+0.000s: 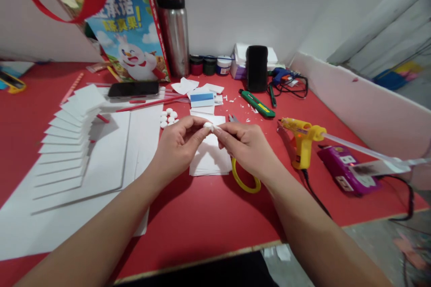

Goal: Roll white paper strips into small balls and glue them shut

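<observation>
Between both hands, over the middle of the table, is a small white piece (208, 125), soft or paper-like; its exact kind is unclear. My left hand (177, 148) pinches it with thumb and forefinger. The fingertips of my right hand (247, 145) close on its right side. Beneath the hands lies a stack of white paper sheets (209, 163). Just beyond my left hand are several round white pieces (169, 115) in a cluster. Scissors with yellow handles (247, 187) lie partly hidden under my right hand.
Left, a stepped fan of white cards (62, 157) stands on white board. A hot glue gun (301, 139) and purple power strip (350, 170) lie right. A green utility knife (257, 104), phone (134, 89), steel flask (175, 31) and gift bag (129, 31) are at the back.
</observation>
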The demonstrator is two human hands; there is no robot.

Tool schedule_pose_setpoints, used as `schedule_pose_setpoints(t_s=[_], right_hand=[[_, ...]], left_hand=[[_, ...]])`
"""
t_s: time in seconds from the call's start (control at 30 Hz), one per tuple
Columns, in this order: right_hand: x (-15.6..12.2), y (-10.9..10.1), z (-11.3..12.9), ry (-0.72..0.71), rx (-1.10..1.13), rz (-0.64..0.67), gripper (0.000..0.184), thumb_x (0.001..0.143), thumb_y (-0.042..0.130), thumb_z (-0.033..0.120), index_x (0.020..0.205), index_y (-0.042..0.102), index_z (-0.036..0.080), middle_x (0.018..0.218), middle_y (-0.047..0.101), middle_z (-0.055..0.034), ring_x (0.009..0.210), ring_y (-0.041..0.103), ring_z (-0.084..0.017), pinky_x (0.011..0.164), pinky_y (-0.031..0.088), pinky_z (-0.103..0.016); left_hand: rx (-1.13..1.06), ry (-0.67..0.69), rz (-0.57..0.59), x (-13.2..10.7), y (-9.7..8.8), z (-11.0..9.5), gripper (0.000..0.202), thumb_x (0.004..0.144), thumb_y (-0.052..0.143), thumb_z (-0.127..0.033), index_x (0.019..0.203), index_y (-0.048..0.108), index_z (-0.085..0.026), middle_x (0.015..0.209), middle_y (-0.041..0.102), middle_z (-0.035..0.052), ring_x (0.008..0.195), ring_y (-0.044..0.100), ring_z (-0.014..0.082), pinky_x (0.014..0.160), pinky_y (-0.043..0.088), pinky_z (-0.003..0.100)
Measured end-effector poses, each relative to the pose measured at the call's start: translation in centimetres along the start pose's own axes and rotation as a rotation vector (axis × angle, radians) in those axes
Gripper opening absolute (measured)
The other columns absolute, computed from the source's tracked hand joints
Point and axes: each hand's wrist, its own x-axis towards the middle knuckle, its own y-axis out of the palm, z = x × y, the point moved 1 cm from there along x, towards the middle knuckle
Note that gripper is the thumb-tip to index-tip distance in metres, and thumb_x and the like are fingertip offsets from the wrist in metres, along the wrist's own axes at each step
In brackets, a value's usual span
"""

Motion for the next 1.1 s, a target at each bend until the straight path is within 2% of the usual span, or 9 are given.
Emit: schedule_pose_setpoints(t_s=[0.13, 0.3, 0.5, 0.6, 0.7, 0.8, 0.87, 1.0, 1.1], right_hand=[[-0.4, 0.3, 0.4, -0.104, -0.152, -0.141, 0.035, 0.095, 0.063, 0.028, 0.062, 0.061, 0.016, 0.054, 0.054, 0.0036, 0.052, 0.045, -0.008, 0.054, 0.033, -0.025], [-1.0, 1.4, 1.1, -0.249, -0.278, -0.246, 0.031, 0.098, 0.055, 0.021, 0.068, 0.062, 0.017, 0.061, 0.06, 0.001, 0.057, 0.054, -0.01, 0.061, 0.038, -0.025], [-1.3, 1.8, 0.8, -0.352, -0.41, -0.249, 0.028, 0.099, 0.052, 0.019, 0.072, 0.061, 0.018, 0.064, 0.062, -0.0009, 0.06, 0.055, -0.013, 0.064, 0.039, -0.027], [-1.3, 1.5, 0.6, -0.348, -0.416, -0.241, 0.028, 0.098, 0.054, 0.018, 0.072, 0.062, 0.017, 0.063, 0.061, -0.0009, 0.059, 0.055, -0.013, 0.063, 0.039, -0.027], [-1.1, 0.9, 0.5, -0.339, -0.376, -0.227, 0.026, 0.097, 0.054, 0.017, 0.074, 0.065, 0.016, 0.064, 0.063, -0.0008, 0.06, 0.056, -0.012, 0.062, 0.039, -0.026], [-0.8, 0.1, 0.3, -0.394, -0.326, -0.123, 0.026, 0.098, 0.055, 0.016, 0.075, 0.067, 0.016, 0.066, 0.065, -0.001, 0.061, 0.057, -0.012, 0.063, 0.04, -0.025], [-0.5, -0.5, 0.1, -0.438, -0.295, -0.039, 0.026, 0.098, 0.054, 0.016, 0.077, 0.069, 0.016, 0.069, 0.066, -0.0014, 0.063, 0.057, -0.012, 0.063, 0.04, -0.025], [-0.3, -0.9, -0.2, -0.474, -0.3, 0.005, 0.024, 0.099, 0.054, 0.017, 0.08, 0.069, 0.015, 0.071, 0.066, -0.0025, 0.064, 0.057, -0.012, 0.063, 0.04, -0.025], [-0.4, -0.4, -0.1, -0.413, -0.322, -0.021, 0.026, 0.1, 0.053, 0.02, 0.08, 0.069, 0.015, 0.069, 0.066, -0.0018, 0.062, 0.057, -0.012, 0.063, 0.04, -0.025]], left_hand=[[0.073, 0.046, -0.071, -0.2, 0.4, -0.1, 0.015, 0.092, 0.067, -0.028, 0.1, 0.071, -0.016, 0.095, 0.074, 0.0055, 0.087, 0.069, 0.0166, 0.081, 0.053, 0.028], [0.322, 0.27, -0.2, -0.5, 0.9, -0.5, 0.011, 0.093, 0.066, -0.023, 0.099, 0.072, -0.017, 0.097, 0.074, 0.0061, 0.088, 0.066, 0.0171, 0.082, 0.053, 0.029], [0.415, 0.401, -0.227, -1.0, 1.2, -0.2, 0.019, 0.095, 0.064, -0.017, 0.111, 0.075, -0.019, 0.096, 0.074, 0.0061, 0.087, 0.066, 0.0164, 0.081, 0.052, 0.03], [0.379, 0.394, -0.167, -1.1, 1.1, -0.1, 0.026, 0.096, 0.062, -0.015, 0.118, 0.074, -0.02, 0.097, 0.074, 0.0061, 0.085, 0.066, 0.0151, 0.078, 0.052, 0.028], [0.275, 0.317, -0.141, -0.8, 0.7, -0.2, 0.02, 0.093, 0.065, -0.015, 0.108, 0.078, -0.02, 0.093, 0.075, 0.0045, 0.081, 0.067, 0.0139, 0.076, 0.053, 0.027], [0.153, 0.174, -0.098, -0.4, 0.0, -0.4, 0.008, 0.087, 0.073, -0.018, 0.092, 0.08, -0.019, 0.083, 0.076, 0.0015, 0.071, 0.067, 0.0129, 0.07, 0.055, 0.025], [0.102, 0.106, -0.036, -0.2, -0.4, -0.4, 0.011, 0.086, 0.075, -0.018, 0.095, 0.08, -0.019, 0.081, 0.076, 0.0013, 0.069, 0.068, 0.0131, 0.067, 0.055, 0.025], [0.127, 0.121, 0.049, 0.0, -0.8, -0.5, 0.02, 0.088, 0.071, -0.018, 0.106, 0.079, -0.019, 0.082, 0.075, 0.0026, 0.072, 0.069, 0.014, 0.072, 0.056, 0.027], [0.16, 0.14, 0.044, -0.1, -0.4, -0.5, 0.017, 0.093, 0.065, -0.02, 0.104, 0.079, -0.019, 0.086, 0.074, 0.0036, 0.073, 0.068, 0.0135, 0.073, 0.056, 0.027]])
